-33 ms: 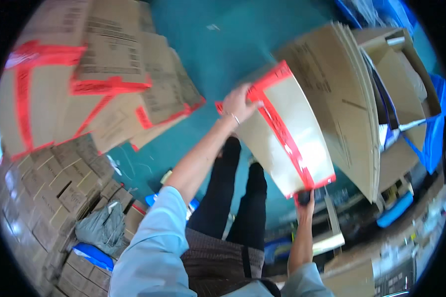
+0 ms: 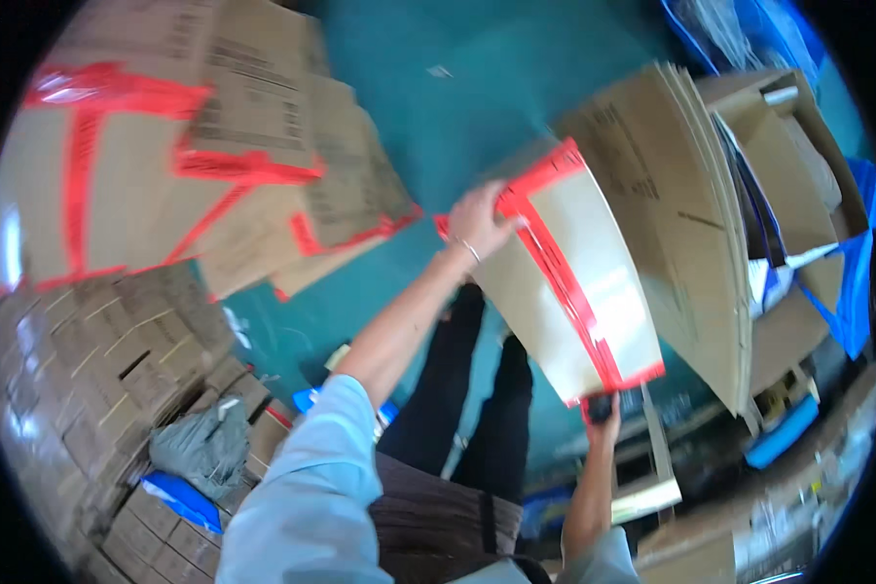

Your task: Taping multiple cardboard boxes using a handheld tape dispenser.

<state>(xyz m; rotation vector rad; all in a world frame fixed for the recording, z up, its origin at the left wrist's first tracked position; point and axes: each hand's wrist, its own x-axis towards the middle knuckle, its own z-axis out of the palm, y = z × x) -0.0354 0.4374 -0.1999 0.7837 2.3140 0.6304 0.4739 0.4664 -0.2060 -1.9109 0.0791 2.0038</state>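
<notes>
Above a teal floor (image 2: 477, 107), a cardboard box (image 2: 574, 282) sealed with red tape is held tilted in mid-air, in front of the person's dark-trousered legs. The left hand (image 2: 479, 224) lies with fingers curled over the box's upper corner, apparently steadying it; the right hand (image 2: 602, 409) sits at the lower corner, closed round a small dark object that cannot be identified, and seems to prop the box from below. Just right of the box, flattened cardboard sheets (image 2: 681, 224) lean together, with an open carton (image 2: 798, 175) and blue sheeting (image 2: 847, 302) beyond. To the left lies a heap of red-taped boxes (image 2: 165, 185); below it, stacked small cartons (image 2: 107, 380) carry a grey cloth (image 2: 200, 448).
</notes>
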